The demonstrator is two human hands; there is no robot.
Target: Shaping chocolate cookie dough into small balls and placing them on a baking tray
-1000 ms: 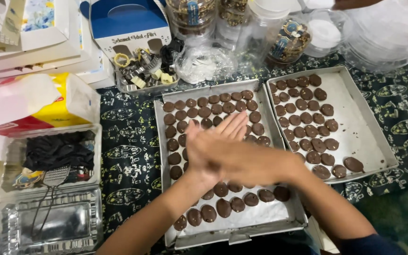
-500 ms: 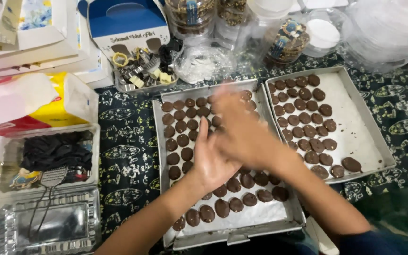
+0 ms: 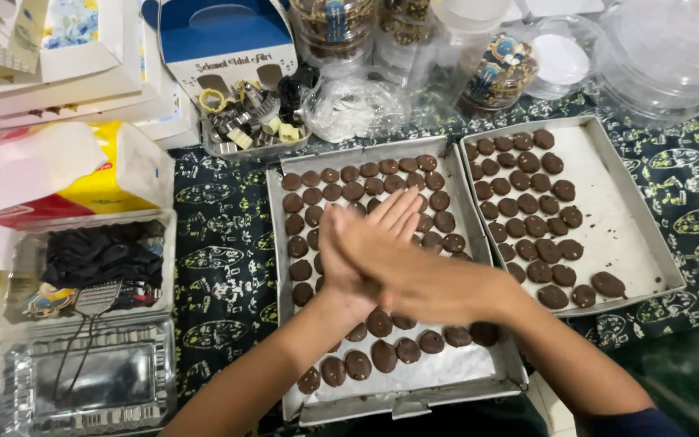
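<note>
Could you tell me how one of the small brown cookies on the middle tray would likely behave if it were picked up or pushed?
Each cookie is a small flat disc, so it probably feels light and would slide rather than roll on the tray. It looks baked and thin, so it may crumble if pinched hard. The left hand and right hand are pressed together above them.

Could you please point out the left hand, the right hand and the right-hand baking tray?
left hand (image 3: 357, 243), head view, on its palm.
right hand (image 3: 402, 271), head view, on its back.
right-hand baking tray (image 3: 616, 210), head view, on its bare lining.
</note>
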